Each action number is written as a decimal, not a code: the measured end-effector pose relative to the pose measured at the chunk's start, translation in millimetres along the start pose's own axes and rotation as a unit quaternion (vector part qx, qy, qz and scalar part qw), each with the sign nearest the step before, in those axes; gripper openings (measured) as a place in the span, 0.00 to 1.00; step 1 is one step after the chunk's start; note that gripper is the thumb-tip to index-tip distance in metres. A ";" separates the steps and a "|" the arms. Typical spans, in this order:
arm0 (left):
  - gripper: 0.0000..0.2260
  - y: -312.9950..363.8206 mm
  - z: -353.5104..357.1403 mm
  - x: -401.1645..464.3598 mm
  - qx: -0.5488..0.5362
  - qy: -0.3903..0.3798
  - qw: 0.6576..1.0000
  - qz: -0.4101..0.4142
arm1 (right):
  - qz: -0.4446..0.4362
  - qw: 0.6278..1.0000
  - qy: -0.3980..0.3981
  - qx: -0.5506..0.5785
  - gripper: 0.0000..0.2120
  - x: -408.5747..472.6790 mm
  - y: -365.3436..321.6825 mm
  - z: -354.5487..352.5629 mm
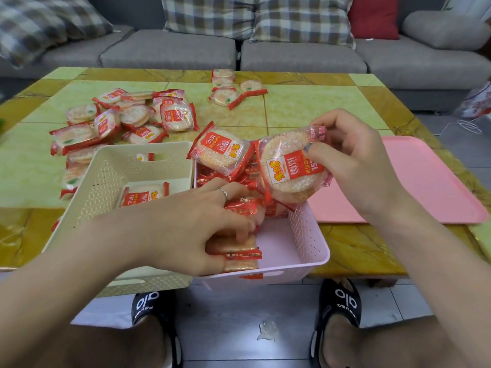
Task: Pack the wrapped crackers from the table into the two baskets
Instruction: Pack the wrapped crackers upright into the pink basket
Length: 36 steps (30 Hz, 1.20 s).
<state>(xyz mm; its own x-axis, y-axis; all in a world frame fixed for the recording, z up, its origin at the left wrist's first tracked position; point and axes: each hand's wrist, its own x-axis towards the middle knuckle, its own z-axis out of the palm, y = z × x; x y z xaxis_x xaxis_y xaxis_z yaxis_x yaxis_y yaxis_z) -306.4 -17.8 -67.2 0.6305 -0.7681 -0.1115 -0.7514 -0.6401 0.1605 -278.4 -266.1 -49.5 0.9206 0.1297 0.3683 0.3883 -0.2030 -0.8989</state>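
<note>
A pink basket [305,243] stands at the table's near edge, holding several red-and-clear wrapped crackers. My left hand [191,229] reaches into it, fingers pressed on a stack of packs [239,257] at its near side. My right hand [353,160] holds a wrapped cracker [289,168] upright above the basket's far right corner. Another pack [220,152] leans on the basket's far rim. Left of it sits a cream basket [106,181] with one pack [143,196] inside. Loose packs lie in a pile [127,120] at far left and a small group [231,88] at the far middle.
A pink tray [425,187] lies flat on the green-and-yellow table [305,107], right of the baskets. A grey sofa with checked cushions [212,17] runs along the far side. My feet in black slippers [337,312] rest on the tiled floor below the table edge.
</note>
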 end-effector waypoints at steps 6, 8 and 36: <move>0.20 -4.6 -15.2 2.8 -0.048 -0.044 0.998 -0.023 | 0.005 1.000 -0.006 -0.001 0.03 -1.9 0.0 2.4; 0.20 -3.6 -14.8 4.9 -0.022 -0.051 0.998 -0.025 | 0.007 1.000 -0.005 -0.001 0.04 -2.1 -0.5 2.8; 0.11 -16.7 -18.7 -2.7 -0.160 -0.026 0.987 -0.008 | 0.023 1.000 0.001 -0.003 0.04 -0.3 1.0 5.0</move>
<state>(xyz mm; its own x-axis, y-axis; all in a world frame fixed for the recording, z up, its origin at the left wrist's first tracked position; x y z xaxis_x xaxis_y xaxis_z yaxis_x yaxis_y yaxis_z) -291.9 -4.7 -51.3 0.6246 -0.7634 -0.1645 -0.6367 -0.6198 0.4586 -278.6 -261.4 -51.7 0.9377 0.1184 0.3267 0.3454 -0.2138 -0.9138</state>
